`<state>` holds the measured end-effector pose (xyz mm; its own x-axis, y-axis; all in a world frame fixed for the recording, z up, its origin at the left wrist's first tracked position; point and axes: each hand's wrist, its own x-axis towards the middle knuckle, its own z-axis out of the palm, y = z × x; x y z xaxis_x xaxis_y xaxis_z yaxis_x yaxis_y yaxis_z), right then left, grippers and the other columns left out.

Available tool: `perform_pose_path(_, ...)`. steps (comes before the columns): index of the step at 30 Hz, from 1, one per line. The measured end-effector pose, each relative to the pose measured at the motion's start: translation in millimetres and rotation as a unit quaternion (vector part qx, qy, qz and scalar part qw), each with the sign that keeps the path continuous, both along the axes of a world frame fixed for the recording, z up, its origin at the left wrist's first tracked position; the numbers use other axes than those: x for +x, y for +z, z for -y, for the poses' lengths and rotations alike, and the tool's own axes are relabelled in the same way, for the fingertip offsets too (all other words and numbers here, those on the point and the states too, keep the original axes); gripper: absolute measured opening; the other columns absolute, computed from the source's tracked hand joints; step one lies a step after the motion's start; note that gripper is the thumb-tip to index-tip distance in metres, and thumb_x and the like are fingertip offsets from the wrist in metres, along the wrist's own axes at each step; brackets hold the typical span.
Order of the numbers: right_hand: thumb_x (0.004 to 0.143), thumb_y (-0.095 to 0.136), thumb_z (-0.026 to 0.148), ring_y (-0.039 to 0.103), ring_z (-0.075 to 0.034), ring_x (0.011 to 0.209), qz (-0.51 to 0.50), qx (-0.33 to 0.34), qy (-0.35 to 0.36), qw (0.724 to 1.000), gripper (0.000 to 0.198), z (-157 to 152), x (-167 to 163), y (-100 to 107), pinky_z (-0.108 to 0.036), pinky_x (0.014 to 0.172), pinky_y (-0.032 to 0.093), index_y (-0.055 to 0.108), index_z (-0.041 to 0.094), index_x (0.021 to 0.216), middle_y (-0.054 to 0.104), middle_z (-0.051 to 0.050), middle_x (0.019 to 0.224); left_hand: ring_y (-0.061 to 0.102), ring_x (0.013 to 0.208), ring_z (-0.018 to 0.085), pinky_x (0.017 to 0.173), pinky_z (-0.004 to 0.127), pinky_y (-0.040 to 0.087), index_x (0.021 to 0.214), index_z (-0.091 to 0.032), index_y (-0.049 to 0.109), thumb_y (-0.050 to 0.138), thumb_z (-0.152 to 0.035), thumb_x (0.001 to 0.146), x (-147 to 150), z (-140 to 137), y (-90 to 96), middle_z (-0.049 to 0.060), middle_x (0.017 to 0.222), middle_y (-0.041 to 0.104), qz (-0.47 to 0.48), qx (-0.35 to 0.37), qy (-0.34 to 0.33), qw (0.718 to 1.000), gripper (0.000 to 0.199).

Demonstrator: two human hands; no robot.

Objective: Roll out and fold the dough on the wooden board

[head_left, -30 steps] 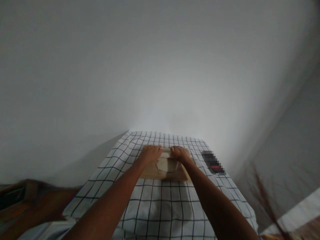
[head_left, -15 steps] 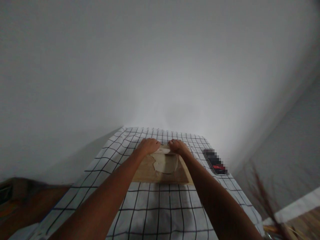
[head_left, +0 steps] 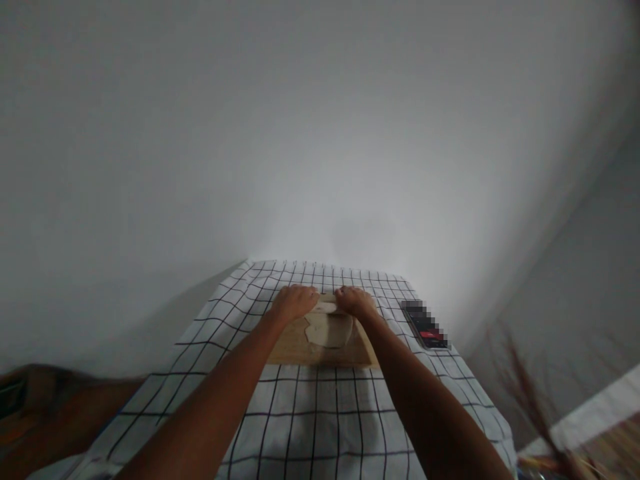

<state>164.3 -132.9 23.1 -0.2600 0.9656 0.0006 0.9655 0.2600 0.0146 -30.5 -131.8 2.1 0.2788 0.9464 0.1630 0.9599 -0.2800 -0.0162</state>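
Note:
Both arms stretch forward over a wooden board. A pale, flat sheet of dough with an uneven left edge lies on it. My left hand is closed round the left end of a light rolling pin. Round its right end my right hand is closed in the same way. Only the pin's middle shows between the hands, over the far part of the dough. The hands hide its ends.
The board rests on a table with a white, black-checked cloth. A phone, partly pixelated, lies to the right. A pale wall rises behind the table. Blurred reddish twigs stand at the lower right.
The rolling pin and both hands sit slightly lower in the picture, a little nearer to me over the dough. The view has also shifted slightly. Both hands keep their grip.

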Motion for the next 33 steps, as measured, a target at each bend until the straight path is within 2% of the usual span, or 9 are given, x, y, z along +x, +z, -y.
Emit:
perform_pose_path(4, 0.102, 0.031, 0.035, 0.062, -0.027, 0.116, -0.008, 0.033, -0.013, 0.999, 0.039, 13.4, 2.2, -5.1, -0.042, 0.092, 0.048, 0.061, 0.026, 0.126, 0.067, -0.011, 0.125, 0.058, 0.124, 0.024, 0.104, 0.040, 0.040, 0.139, -0.027, 0.055, 0.034, -0.038, 0.099, -0.3, 10.7, -7.7, 0.009, 0.132, 0.067, 0.033, 0.040, 0.011, 0.999, 0.047)
perform_pose_path(10, 0.102, 0.030, 0.027, 0.062, -0.025, 0.115, -0.044, 0.093, 0.016, 0.995, 0.039, 29.3, 3.5, -17.2, -0.038, 0.095, 0.045, 0.064, 0.020, 0.120, 0.068, -0.012, 0.123, 0.054, 0.131, 0.022, 0.111, 0.041, 0.036, 0.135, -0.024, 0.057, 0.041, -0.024, 0.096, -2.5, 35.8, -9.9, 0.008, 0.140, 0.062, 0.030, 0.059, -0.047, 0.997, 0.042)
perform_pose_path(14, 0.100, 0.033, 0.023, 0.057, -0.025, 0.121, -0.044, 0.094, 0.037, 0.994, 0.037, 41.4, 2.0, -18.5, -0.038, 0.102, 0.040, 0.065, 0.018, 0.120, 0.066, -0.013, 0.127, 0.052, 0.133, 0.020, 0.113, 0.039, 0.036, 0.131, -0.024, 0.059, 0.037, -0.024, 0.099, -2.1, 52.7, -10.7, 0.008, 0.140, 0.061, 0.034, 0.092, -0.061, 0.993, 0.039)
perform_pose_path(21, 0.104, 0.030, 0.032, 0.054, -0.027, 0.124, -0.126, 0.091, -0.040, 0.987, 0.041, 61.3, -1.9, -20.2, -0.043, 0.101, 0.039, 0.063, 0.018, 0.122, 0.062, -0.013, 0.131, 0.057, 0.125, 0.024, 0.105, 0.041, 0.043, 0.131, -0.024, 0.059, 0.038, -0.025, 0.098, -2.9, 72.8, -11.8, 0.009, 0.134, 0.065, 0.001, 0.095, -0.053, 0.994, 0.039)
perform_pose_path(27, 0.103, 0.033, 0.029, 0.056, -0.028, 0.122, -0.116, 0.096, -0.032, 0.988, 0.038, 72.7, -0.6, -18.7, -0.043, 0.099, 0.041, 0.062, 0.019, 0.126, 0.062, -0.015, 0.131, 0.061, 0.119, 0.024, 0.100, 0.039, 0.044, 0.132, -0.024, 0.060, 0.036, -0.028, 0.100, -2.7, 77.3, -11.0, 0.009, 0.125, 0.069, 0.013, 0.094, -0.049, 0.994, 0.040)
perform_pose_path(30, 0.102, 0.037, 0.026, 0.057, -0.026, 0.121, -0.121, 0.102, -0.014, 0.987, 0.034, 67.4, -1.3, -20.5, -0.040, 0.100, 0.040, 0.065, 0.019, 0.119, 0.065, -0.014, 0.126, 0.062, 0.116, 0.025, 0.097, 0.040, 0.044, 0.130, -0.023, 0.061, 0.032, -0.031, 0.101, -1.4, 71.5, -10.5, 0.010, 0.121, 0.071, 0.016, 0.090, -0.040, 0.995, 0.042)
perform_pose_path(33, 0.103, 0.035, 0.028, 0.058, -0.025, 0.120, -0.124, 0.108, -0.028, 0.986, 0.036, 56.5, -3.1, -21.3, -0.038, 0.101, 0.039, 0.066, 0.017, 0.118, 0.067, -0.014, 0.124, 0.063, 0.113, 0.024, 0.098, 0.040, 0.043, 0.131, -0.023, 0.061, 0.030, -0.033, 0.102, 0.9, 59.6, -9.9, 0.010, 0.120, 0.071, 0.020, 0.088, -0.027, 0.996, 0.043)
